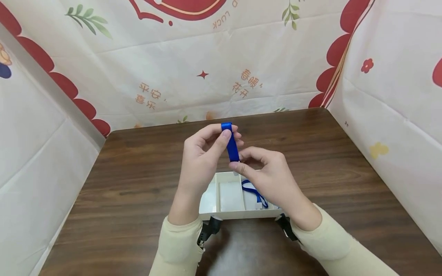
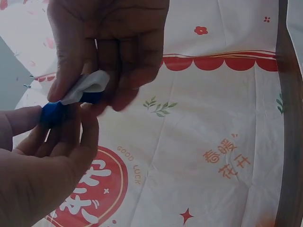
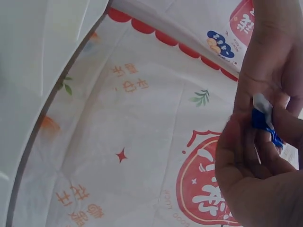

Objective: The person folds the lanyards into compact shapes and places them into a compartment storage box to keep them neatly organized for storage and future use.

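Note:
Above a white tray (image 1: 236,214), both hands are on a blue lanyard (image 1: 232,147) folded into a short, flat band. My left hand (image 1: 200,155) pinches its upper end, the thumb lying on the front face. The lower end is gripped between thumb and fingers of my right hand (image 1: 267,170). A white piece (image 2: 90,87) sits against the blue band in the left wrist view; part of it is hidden by fingers. Inside the tray's right compartment lies another blue lanyard (image 1: 261,199), looped, partly behind my right hand.
The tray has dividers and stands on a dark wooden table (image 1: 138,191). White printed cloth (image 1: 179,57) hangs behind the table and along both sides. Dark wrist cameras (image 1: 210,228) are strapped at both sleeves, close to the tray's front edge.

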Demonstrator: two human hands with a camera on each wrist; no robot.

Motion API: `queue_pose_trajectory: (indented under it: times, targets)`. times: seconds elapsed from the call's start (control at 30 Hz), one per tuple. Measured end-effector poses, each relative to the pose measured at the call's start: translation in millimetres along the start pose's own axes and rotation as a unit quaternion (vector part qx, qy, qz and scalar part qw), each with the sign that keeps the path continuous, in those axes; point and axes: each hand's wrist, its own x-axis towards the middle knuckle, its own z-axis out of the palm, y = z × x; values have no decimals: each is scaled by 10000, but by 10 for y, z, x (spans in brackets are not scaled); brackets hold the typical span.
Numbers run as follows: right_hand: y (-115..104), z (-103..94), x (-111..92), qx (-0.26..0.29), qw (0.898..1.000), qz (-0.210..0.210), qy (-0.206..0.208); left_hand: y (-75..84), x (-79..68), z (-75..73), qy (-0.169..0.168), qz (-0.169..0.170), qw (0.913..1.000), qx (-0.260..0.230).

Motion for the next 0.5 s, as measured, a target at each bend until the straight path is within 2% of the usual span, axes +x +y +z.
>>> queue_pose_trajectory:
  times: [0.1,0.23,0.33,0.5]
  targets:
    - [22,76,-42,174,9995,-5,271,-32,-26,23,115,-173,9991,-372]
    - [69,196,-51,123,9951,-598,782,-56,-52,89,371,-347,9935,-1021]
    - [99,271,-44,-27,9869,-1165,1118,-54,-54,151,691,-440,9861,-1447]
    - [170,380,-49,-265,9661,-1975,1638,-40,-54,207,1128,-622,9683,-2141]
